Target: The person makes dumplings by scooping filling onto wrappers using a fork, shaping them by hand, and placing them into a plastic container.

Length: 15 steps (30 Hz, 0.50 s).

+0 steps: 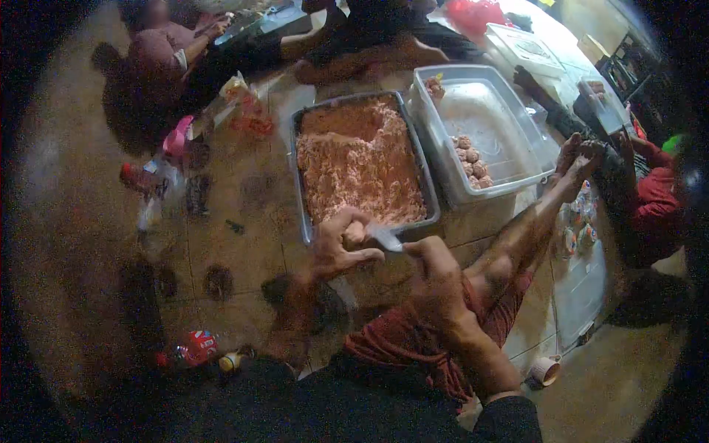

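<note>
My left hand (334,247) is curled around a small lump of pinkish mixture (355,233), with the thumb stretched out to the right. In my right hand (437,277) is a pale spoon (385,238), pinched near its end, its bowl close to the lump. Just beyond both hands lies a dark-rimmed rectangular tub (433,193) of the same pinkish, minced-looking mixture (362,166), scooped lower at its far end. To its right, a clear plastic bin (509,133) holds several shaped balls (471,159) along its left side and a few more in the far left corner.
Several people sit on the tiled floor (244,310) around the bins. Bottles (198,347) lie at lower left, with a cup (545,371) at lower right. A clear lid (580,295) lies on the right. Plastic bags (247,111) are left of the tub.
</note>
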Motion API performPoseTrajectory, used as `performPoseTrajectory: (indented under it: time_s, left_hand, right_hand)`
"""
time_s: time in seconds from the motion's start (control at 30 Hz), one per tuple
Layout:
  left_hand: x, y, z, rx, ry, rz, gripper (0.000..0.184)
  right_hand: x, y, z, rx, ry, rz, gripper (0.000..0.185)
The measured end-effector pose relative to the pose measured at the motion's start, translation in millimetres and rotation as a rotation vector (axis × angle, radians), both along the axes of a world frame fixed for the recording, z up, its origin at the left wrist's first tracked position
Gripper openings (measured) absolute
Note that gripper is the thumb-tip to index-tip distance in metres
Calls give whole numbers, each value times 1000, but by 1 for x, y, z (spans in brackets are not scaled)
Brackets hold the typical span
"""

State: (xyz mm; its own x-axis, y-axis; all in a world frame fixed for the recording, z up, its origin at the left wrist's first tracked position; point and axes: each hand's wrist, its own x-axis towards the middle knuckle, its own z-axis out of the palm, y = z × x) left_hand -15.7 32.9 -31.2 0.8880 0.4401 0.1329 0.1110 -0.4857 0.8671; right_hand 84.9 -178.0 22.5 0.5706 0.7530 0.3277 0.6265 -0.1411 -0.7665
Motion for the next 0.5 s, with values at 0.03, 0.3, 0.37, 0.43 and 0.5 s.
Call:
performPoseTrajectory:
  time_s: [0.03,0.3,0.37,0.43,0.5]
  left_hand:
    - [0,-8,19,-39,-123,-16,42]
    - [5,-6,-6,-423,91,-133,32]
    - [6,-7,-16,-501,32,-167,29]
    - [10,-10,-15,-198,-77,-142,31]
    - [6,-13,-1,-242,-62,-91,31]
  right_hand:
    - [-2,-3,4,42,71,-43,22]
    - [-5,0,7,46,65,-56,13]
    - [-5,-2,6,56,78,-101,14]
    - [-3,3,-3,-49,22,0,14]
    - [-2,-3,8,7,81,-60,13]
